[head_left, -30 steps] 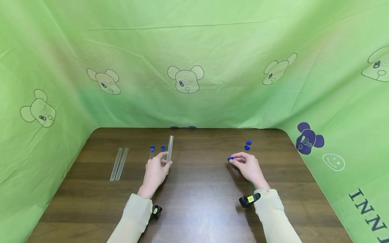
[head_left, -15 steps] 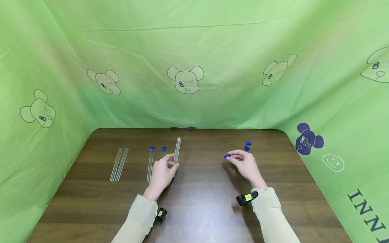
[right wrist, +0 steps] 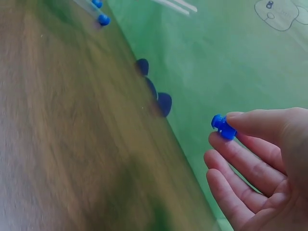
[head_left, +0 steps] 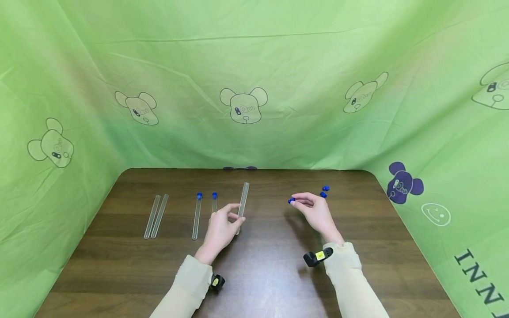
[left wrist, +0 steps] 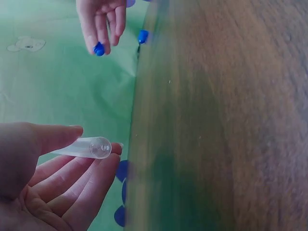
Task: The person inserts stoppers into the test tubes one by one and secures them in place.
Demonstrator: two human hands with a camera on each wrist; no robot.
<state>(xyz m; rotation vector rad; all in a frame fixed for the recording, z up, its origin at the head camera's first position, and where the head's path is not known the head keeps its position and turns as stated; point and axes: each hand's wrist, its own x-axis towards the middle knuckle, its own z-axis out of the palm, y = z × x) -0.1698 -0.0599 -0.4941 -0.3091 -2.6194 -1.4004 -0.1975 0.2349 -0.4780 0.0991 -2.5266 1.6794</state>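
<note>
My left hand (head_left: 222, 227) pinches a clear test tube (head_left: 244, 198) between thumb and fingers, its top leaning slightly right. In the left wrist view the tube's rounded end (left wrist: 101, 147) points toward the camera. Opposite, my right hand (head_left: 317, 214) holds a blue stopper (head_left: 291, 200) by thumb and fingertips; the right wrist view shows the stopper (right wrist: 224, 127) with its narrower ridged part sticking out. Between the hands there is a gap. One blue-capped tube (head_left: 196, 218) lies left of my left hand, and a second capped tube (head_left: 214, 196) is partly hidden behind that hand.
Two uncapped test tubes (head_left: 155, 216) lie side by side on the left of the brown wooden table (head_left: 270, 274). Two loose blue stoppers (head_left: 324, 191) lie behind my right hand. A green printed cloth (head_left: 246, 145) hangs around the table's back and sides.
My left hand has carried the test tube to the right, uncovering more of the capped tubes. My right hand has moved left with the blue stopper, narrowing the gap between the hands.
</note>
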